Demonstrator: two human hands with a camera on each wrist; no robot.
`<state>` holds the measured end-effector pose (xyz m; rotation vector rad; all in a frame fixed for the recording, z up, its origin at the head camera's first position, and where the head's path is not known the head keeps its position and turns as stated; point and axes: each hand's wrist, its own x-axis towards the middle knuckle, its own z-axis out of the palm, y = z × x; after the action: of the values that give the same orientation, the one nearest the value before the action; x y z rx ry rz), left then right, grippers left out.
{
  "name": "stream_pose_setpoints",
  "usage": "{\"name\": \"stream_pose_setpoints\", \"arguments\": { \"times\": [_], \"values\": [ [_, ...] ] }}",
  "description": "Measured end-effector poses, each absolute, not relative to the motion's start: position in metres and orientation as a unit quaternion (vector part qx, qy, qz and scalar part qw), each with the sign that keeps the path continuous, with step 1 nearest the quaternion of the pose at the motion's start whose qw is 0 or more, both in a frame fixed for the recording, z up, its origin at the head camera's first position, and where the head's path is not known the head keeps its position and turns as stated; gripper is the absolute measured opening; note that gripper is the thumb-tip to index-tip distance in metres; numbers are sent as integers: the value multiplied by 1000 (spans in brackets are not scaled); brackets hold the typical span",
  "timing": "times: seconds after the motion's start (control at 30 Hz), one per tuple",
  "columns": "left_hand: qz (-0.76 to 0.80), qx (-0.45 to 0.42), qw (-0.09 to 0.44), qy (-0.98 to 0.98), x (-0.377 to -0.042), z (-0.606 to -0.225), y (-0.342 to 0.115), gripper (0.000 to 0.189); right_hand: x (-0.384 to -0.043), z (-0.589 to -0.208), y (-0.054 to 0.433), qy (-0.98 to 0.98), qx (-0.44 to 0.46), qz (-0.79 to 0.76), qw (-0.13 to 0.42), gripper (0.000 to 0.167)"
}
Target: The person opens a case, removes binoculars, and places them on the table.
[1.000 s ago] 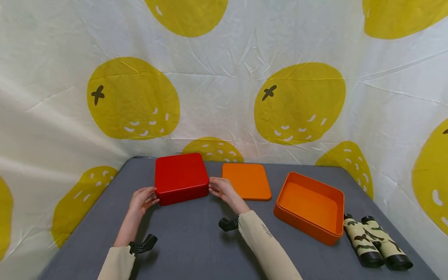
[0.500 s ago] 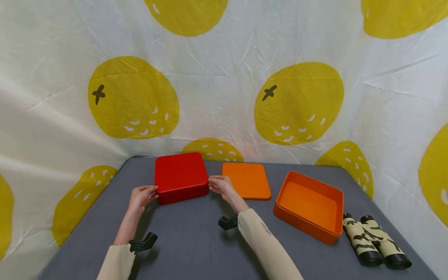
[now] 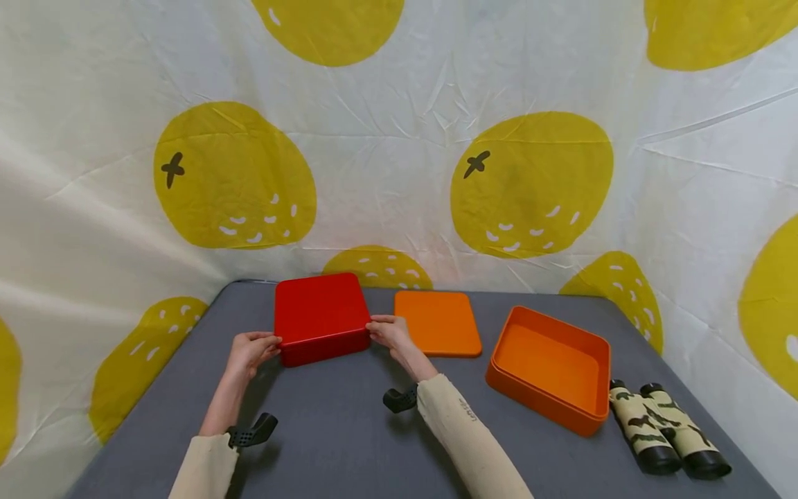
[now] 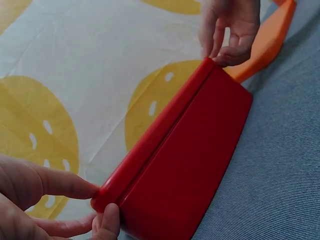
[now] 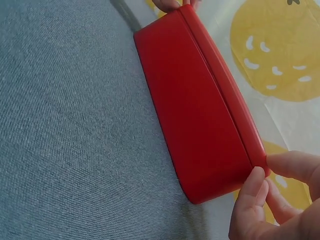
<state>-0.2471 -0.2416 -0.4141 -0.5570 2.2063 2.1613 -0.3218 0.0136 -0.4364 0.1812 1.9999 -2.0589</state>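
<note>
A red rectangular box (image 4: pixel 200 135) with its lid (image 4: pixel 150 142) on sits at the back left of the table. A thin seam runs between lid and box in both wrist views. My left hand (image 3: pixel 252 351) pinches the lid's front left corner, thumb at the seam and a finger against the lid's edge. At the front right corner, my right hand (image 3: pixel 391 334) pinches the same lid in a like way. Whatever the box holds is hidden.
Right of the red box lies a flat orange lid (image 3: pixel 438 323). An orange box (image 3: pixel 550 374) without a lid stands farther right, with camouflage binoculars (image 3: pixel 667 430) beside it. A fruit-print curtain (image 3: pixel 386 166) hangs behind the grey table (image 3: pixel 330 430).
The fingers of my left hand have closed in on the lid's corner. My right hand has shifted slightly left against its corner. The red box appears to stay in place.
</note>
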Motion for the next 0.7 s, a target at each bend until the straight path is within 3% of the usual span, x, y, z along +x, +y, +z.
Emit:
{"name": "stream_pose_setpoints", "arguments": {
  "times": [0.47, 0.7],
  "values": [
    [670, -159, 38, 724, -251, -406, -242, 52, -325, -431, 15, 712, 54, -690, 122, 29],
    [666, -167, 42, 726, -251, -410, -244, 52, -326, -428, 15, 696, 53, -699, 154, 32]
  ]
}}
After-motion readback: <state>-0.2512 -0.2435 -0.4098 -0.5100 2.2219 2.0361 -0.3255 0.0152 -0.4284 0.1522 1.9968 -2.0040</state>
